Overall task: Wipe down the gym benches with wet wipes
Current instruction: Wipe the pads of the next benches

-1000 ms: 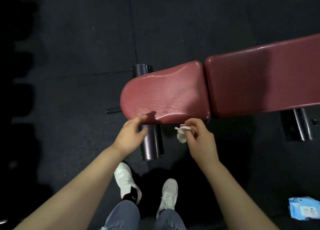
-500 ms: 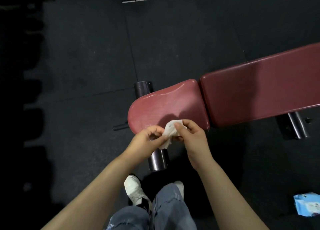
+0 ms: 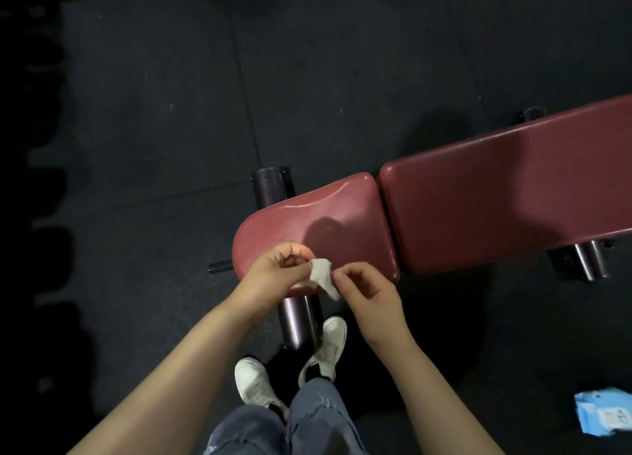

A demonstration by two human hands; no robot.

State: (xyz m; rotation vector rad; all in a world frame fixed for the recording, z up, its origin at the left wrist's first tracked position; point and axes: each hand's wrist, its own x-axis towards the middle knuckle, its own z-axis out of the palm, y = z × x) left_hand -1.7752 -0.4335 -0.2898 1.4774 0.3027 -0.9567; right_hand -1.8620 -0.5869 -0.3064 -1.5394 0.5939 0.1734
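A dark red gym bench runs across the right half of the head view, with a rounded seat pad [image 3: 328, 211] and a long back pad [image 3: 496, 194]. The seat pad looks shiny. Over the seat's near edge, my left hand [image 3: 273, 271] pinches a small crumpled white wet wipe [image 3: 321, 273] between thumb and fingers. My right hand [image 3: 371, 292] is beside it, its curled fingertips pinching the wipe's right edge. A tail of the wipe hangs down between my hands.
The bench's dark metal foot bar [image 3: 297, 317] sticks out toward my white shoes [image 3: 253, 382]. A blue pack of wipes [image 3: 605, 413] lies on the black rubber floor at the lower right. Another leg [image 3: 588, 259] stands under the back pad. Dark shapes line the left edge.
A second ago my right hand alone held the wipe while my left touched the seat edge. Now both hands hold the wipe over the seat's near edge. The view has shifted.
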